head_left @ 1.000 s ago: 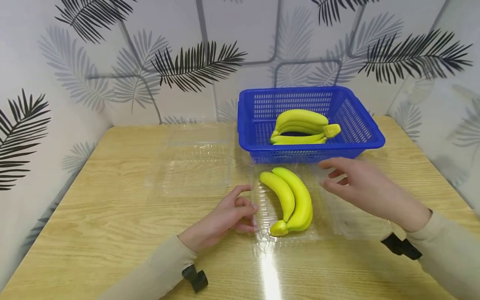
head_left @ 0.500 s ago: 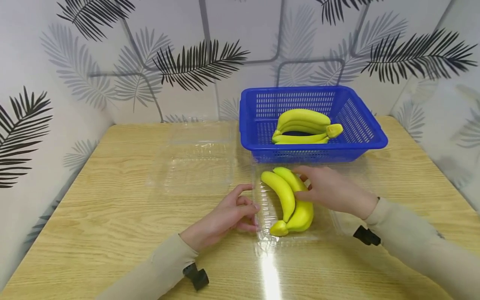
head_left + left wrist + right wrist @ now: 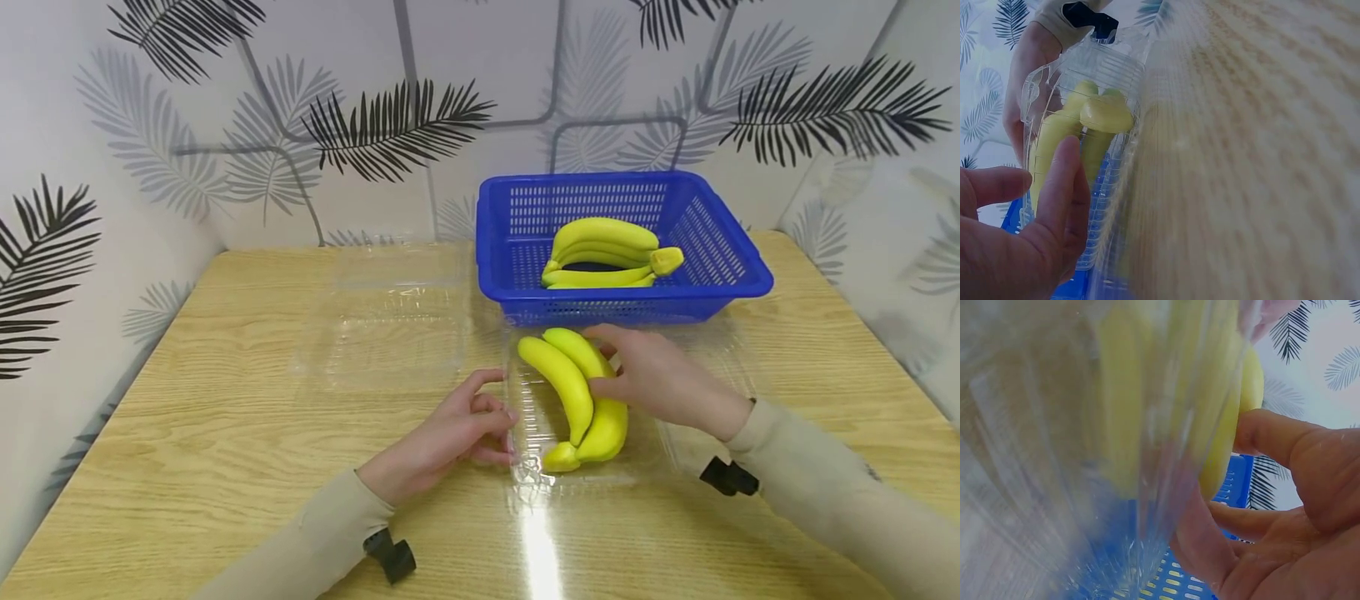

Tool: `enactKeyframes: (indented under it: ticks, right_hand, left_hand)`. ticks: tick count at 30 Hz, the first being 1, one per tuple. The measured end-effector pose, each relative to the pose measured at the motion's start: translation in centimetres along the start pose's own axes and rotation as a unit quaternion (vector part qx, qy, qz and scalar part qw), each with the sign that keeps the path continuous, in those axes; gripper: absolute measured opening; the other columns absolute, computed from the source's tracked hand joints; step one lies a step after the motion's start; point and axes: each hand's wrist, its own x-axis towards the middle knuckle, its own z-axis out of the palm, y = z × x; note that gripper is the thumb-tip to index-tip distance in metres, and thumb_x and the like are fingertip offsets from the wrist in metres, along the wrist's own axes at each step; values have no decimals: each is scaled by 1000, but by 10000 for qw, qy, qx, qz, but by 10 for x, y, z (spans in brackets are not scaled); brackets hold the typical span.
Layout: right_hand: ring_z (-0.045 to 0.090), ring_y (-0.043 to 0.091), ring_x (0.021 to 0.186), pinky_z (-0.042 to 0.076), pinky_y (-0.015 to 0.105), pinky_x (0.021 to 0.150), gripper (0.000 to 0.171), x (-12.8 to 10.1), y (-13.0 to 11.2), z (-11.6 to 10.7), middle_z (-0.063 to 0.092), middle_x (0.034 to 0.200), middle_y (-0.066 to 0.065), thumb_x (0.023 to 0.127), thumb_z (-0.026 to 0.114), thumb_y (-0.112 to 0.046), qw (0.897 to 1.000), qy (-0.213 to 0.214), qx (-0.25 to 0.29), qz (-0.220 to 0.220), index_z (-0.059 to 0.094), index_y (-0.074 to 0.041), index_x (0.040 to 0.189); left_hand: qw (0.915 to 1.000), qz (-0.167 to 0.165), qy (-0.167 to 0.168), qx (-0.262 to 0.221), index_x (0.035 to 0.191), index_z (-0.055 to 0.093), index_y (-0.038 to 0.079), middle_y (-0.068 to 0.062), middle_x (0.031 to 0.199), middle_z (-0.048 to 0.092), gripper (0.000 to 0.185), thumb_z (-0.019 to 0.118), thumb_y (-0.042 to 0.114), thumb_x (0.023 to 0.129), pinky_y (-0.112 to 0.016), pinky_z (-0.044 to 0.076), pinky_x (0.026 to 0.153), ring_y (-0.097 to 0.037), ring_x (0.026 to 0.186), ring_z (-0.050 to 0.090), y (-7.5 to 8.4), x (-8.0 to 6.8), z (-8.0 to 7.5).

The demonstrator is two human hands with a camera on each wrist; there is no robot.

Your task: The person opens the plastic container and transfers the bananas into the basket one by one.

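- The wooden table (image 3: 225, 400) fills the lower head view, with palm-leaf wallpaper (image 3: 397, 125) behind it from 9 through 12 to 3 o'clock.
- A blue plastic basket (image 3: 738, 267) stands at about 1 o'clock from the table's middle, against the back wall; it holds a bunch of bananas (image 3: 603, 250) whose stem end points to 3 o'clock.
- A second clear clamshell box (image 3: 397, 333) lies open and flat at 11 o'clock of the left hand, well apart from the basket's left wall.
- The clear clamshell tray (image 3: 536, 467) sits just in front of the basket, at 6 o'clock from it, and carries the banana bunch (image 3: 570, 387); the bunch's stem end points to 6 o'clock.
- The right hand (image 3: 660, 379) comes in from 4 o'clock and grips the banana bunch, fingers curled over its far curve and the thumb pressing its side; the right wrist view shows the thumb (image 3: 1279, 434) against the yellow peel.
- The left hand (image 3: 450, 437) rests at 9 o'clock of the tray, fingers bent, pinching the tray's left rim; the left wrist view shows the fingertips (image 3: 1063, 169) on the clear wall.
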Motion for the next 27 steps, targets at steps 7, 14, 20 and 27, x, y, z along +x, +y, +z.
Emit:
enactKeyframes:
  ticks: [7, 14, 20, 27]
  right_hand:
    - [63, 27, 97, 55, 41, 78, 55, -2, 2, -5, 67, 112, 11, 88, 71, -22, 9990, 354, 250, -131, 53, -5, 137]
    - [62, 20, 87, 54, 37, 76, 42, -5, 4, -16, 67, 111, 7, 90, 72, -19, 9937, 653, 824, -380, 61, -10, 130]
    - [63, 19, 84, 53, 31, 74, 38, -8, 2, -38, 68, 111, 7, 91, 71, -17, 9873, 977, 1042, -702, 64, -10, 127]
    - [65, 18, 88, 52, 21, 73, 39, -4, 2, -72, 66, 116, 7, 92, 71, -13, 9807, 1070, 1401, -846, 62, -10, 130]
  left_hand:
    - [10000, 22, 13, 65, 150, 25, 8, -15, 98, 54, 64, 58, 2, 95, -41, 60, 74, -21, 74, 60, 0, 0, 0]
    - [10000, -16, -56, 70, 151, 24, 9, -16, 99, 53, 65, 58, 2, 96, -42, 59, 77, -21, 76, 60, 0, -1, 0]
    - [9999, -14, -73, 94, 151, 23, 9, -16, 98, 53, 67, 58, 1, 95, -43, 59, 80, -21, 76, 60, 2, -3, 1]
    - [10000, 5, -78, 36, 151, 23, 7, -16, 98, 53, 67, 58, 0, 95, -44, 59, 79, -21, 76, 59, 1, -3, 2]
